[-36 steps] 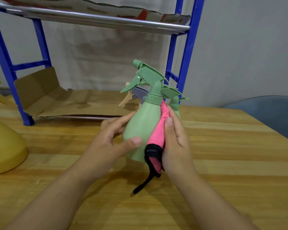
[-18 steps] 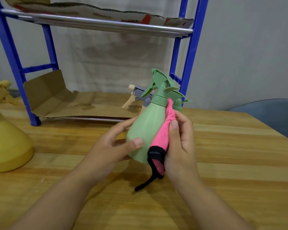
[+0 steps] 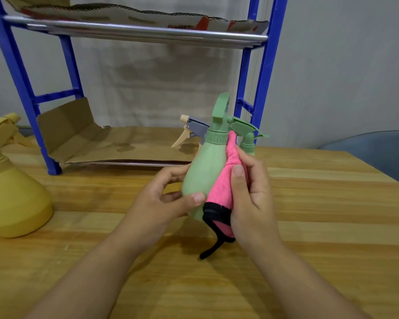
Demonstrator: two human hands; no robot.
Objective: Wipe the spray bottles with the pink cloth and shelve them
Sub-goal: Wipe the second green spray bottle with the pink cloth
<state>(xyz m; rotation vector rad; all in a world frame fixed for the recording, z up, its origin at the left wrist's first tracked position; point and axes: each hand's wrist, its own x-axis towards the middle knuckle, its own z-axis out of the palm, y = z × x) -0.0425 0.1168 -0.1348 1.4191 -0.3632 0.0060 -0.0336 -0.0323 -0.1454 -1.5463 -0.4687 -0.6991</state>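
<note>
The green spray bottle (image 3: 202, 176) is held above the wooden table (image 3: 320, 226), in front of the blue shelf (image 3: 264, 72), tilted a little with its trigger head up. The left hand (image 3: 161, 201) grasps the lower body, thumb in front and fingers behind. The right hand (image 3: 251, 199) grasps the pink cloth (image 3: 221, 192) and presses it on the right side of the bottle, from the neck down to the base; a black edge and strap of the cloth hang below.

The bottle looks like thin smooth plastic, so I judge it is light and a little slippery, and it may give if squeezed hard. The wide body is a good place to hold; the neck under the trigger is also safe. The cloth is soft and folds easily.

The table is flat pale wood. On the lower level of the shelf lies brown cardboard (image 3: 97, 143), and behind the held bottle stand a second green bottle (image 3: 248, 137) and one with a grey and beige trigger (image 3: 192, 130). A yellow bottle (image 3: 12, 192) stands on the table at the left. A grey wall (image 3: 343, 65) is behind.
</note>
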